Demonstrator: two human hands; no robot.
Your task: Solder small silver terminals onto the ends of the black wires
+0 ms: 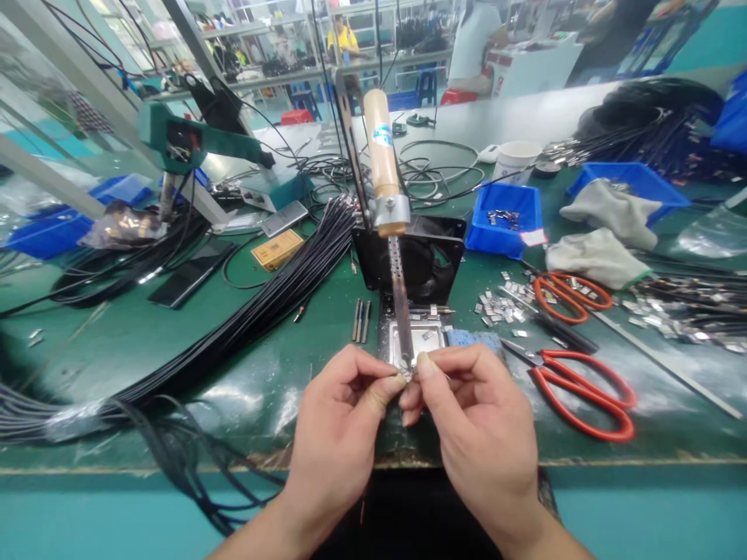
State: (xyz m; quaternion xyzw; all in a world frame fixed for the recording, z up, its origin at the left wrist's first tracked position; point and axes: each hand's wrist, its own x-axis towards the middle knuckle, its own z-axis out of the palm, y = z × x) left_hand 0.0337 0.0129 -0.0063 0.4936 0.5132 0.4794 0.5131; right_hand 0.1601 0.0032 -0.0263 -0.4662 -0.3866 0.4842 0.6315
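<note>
Both our hands, left [341, 428] and right [484, 428], pinch tiny pieces between thumb and fingers. The soldering iron [401, 303] points down at them.

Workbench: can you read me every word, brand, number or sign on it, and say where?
No text is sharp enough to quote.
Blue sticker on the soldering iron's wooden handle: too blurred.
Yellow box, dark print: too small.
Paper cup, markings: too blurred.

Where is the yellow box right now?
In the head view, the yellow box is on the left, between the black phone and the cable bundle.
</note>
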